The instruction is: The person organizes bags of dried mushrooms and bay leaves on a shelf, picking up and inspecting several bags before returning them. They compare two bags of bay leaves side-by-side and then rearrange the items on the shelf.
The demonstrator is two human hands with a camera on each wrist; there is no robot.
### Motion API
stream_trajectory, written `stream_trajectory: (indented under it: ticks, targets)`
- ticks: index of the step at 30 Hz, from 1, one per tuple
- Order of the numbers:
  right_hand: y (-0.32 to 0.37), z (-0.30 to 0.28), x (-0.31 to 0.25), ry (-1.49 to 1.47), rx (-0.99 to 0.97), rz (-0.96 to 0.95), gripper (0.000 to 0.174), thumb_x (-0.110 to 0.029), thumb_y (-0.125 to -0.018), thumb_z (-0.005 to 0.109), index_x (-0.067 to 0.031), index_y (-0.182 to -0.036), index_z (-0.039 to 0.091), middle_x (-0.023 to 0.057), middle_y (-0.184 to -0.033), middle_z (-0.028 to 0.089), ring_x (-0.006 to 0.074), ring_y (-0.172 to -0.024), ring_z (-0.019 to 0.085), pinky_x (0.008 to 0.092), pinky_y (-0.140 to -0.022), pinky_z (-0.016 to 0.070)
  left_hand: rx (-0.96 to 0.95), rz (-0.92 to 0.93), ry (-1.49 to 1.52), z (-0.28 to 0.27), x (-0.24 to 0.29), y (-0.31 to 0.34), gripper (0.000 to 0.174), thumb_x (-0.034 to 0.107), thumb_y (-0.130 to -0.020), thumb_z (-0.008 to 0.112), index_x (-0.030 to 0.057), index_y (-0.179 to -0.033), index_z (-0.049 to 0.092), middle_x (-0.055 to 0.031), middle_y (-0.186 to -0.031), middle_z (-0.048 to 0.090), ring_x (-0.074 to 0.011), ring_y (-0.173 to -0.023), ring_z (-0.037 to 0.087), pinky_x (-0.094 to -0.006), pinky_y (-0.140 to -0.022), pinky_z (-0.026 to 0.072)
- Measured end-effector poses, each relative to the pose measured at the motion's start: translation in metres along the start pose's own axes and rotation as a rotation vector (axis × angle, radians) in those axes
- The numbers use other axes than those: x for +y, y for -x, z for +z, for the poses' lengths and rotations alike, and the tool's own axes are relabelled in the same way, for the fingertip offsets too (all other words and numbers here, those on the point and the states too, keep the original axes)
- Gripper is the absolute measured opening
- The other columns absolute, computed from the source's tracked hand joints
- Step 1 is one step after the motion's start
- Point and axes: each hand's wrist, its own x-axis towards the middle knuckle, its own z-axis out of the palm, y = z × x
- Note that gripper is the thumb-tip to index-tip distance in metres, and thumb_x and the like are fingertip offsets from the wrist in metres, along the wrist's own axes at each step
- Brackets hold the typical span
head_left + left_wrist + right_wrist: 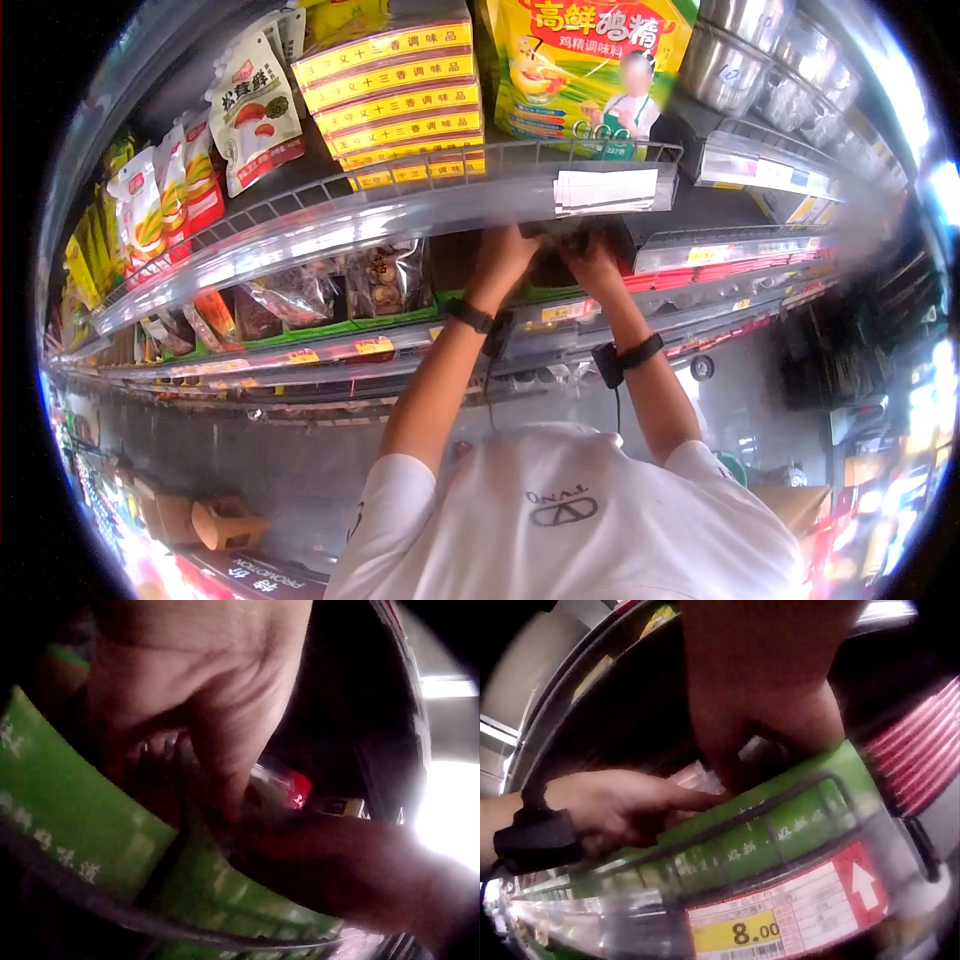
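Both hands reach under an upper shelf into green display boxes on the shelf below. My left hand (503, 262) points its fingers down behind the printed front of a green box (82, 795); its fingertips are hidden in shadow. Beside it, my right hand (769, 705) bends down over the green box front (780, 825), its fingertips hidden inside. Clear plastic packaging (697, 778) lies between the hands, and a clear packet with a red end (298, 790) shows beyond the left thumb. I cannot tell whether either hand grips a packet.
A wire rail and price strip (340, 217) run above the hands. Stacked yellow seasoning boxes (395, 95), a large yellow-green pouch (585, 75) and steel containers (725, 70) stand on the upper shelf. Bagged dried goods (385, 280) sit left of the hands. Red ribbed items (922, 750) lie right.
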Motion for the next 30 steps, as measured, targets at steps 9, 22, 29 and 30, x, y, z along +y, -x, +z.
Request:
stream_trajectory:
  ticks: [9, 22, 29, 30]
  targets:
    - [-0.002, 0.013, 0.017, -0.024, 0.04, -0.018, 0.065, -0.023, -0.085, 0.069, 0.0063, -0.135, 0.04, 0.0295, -0.132, 0.05, 0.0444, -0.126, 0.046, 0.0447, -0.106, 0.037, 0.152, 0.083, -0.137, 0.005, 0.005, 0.002, 0.085, 0.036, -0.074, 0.082, -0.0065, -0.135, 0.041, -0.032, -0.137, 0.044, -0.0447, -0.13, 0.041, -0.0463, -0.109, 0.0348]
    - [0.029, 0.009, -0.017, 0.209, 0.361, -0.159, 0.061, -0.01, -0.091, 0.059, 0.0044, -0.143, 0.031, 0.0347, -0.14, 0.038, 0.0505, -0.13, 0.037, 0.0498, -0.108, 0.035, 0.515, 0.204, -0.411, 0.029, 0.017, 0.02, 0.056, 0.029, -0.074, 0.079, -0.0075, -0.108, 0.054, -0.0287, -0.108, 0.056, -0.0445, -0.103, 0.052, -0.0517, -0.091, 0.0415]
    - [0.04, -0.008, -0.033, 0.299, 0.196, -0.293, 0.054, -0.007, -0.091, 0.057, 0.001, -0.141, 0.039, 0.029, -0.146, 0.035, 0.0476, -0.133, 0.036, 0.052, -0.109, 0.0345, 0.197, 0.076, -0.298, 0.018, 0.028, 0.04, 0.084, 0.016, -0.076, 0.073, -0.0132, -0.139, 0.026, -0.0339, -0.128, 0.042, -0.0501, -0.116, 0.042, -0.0562, -0.1, 0.0355]
    - [0.04, -0.011, -0.032, 0.282, 0.171, -0.315, 0.053, -0.007, -0.09, 0.057, 0.0008, -0.14, 0.04, 0.028, -0.147, 0.035, 0.0477, -0.132, 0.036, 0.0519, -0.11, 0.0345, 0.133, 0.06, -0.314, 0.017, 0.029, 0.046, 0.084, 0.015, -0.076, 0.073, -0.0129, -0.14, 0.026, -0.0335, -0.127, 0.042, -0.0497, -0.116, 0.043, -0.0561, -0.1, 0.036]
